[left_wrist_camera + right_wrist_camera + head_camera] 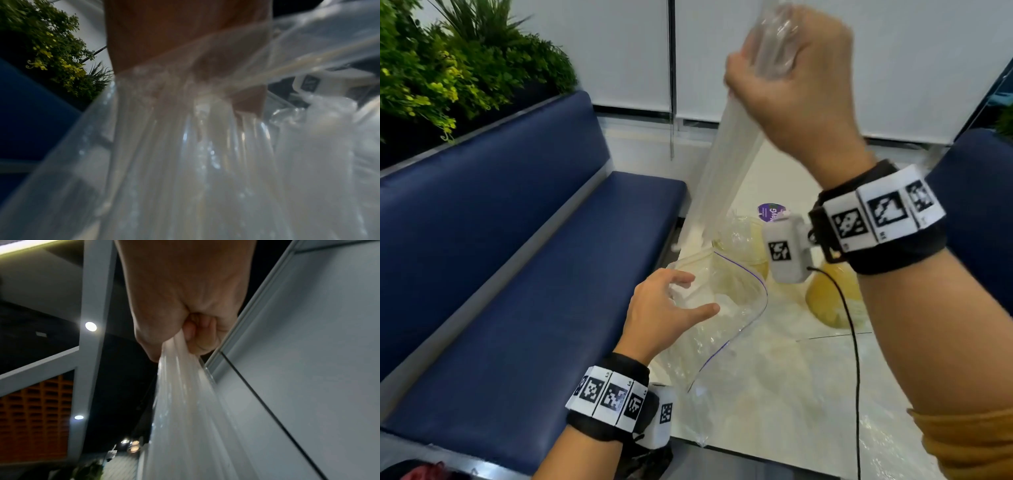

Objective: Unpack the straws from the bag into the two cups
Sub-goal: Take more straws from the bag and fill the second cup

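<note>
My right hand (787,82) is raised high and grips a bundle of clear straws (726,154) near its top end. The bundle slants down to the mouth of the clear zip bag (722,329), which lies on the white table. My left hand (688,294) holds the bag's upper edge between curled fingers and thumb. Two yellowish translucent cups (743,240) (832,301) stand beyond the bag, partly hidden by my right wrist. In the right wrist view my fist (185,313) closes round the straws (185,402). Bag plastic (185,178) fills the left wrist view.
A blue padded bench (517,274) runs along the left, with green plants (448,68) behind it. The white table (774,394) ends near the bench. A purple label (770,210) lies past the cups. A black cable (854,342) hangs from my right wrist.
</note>
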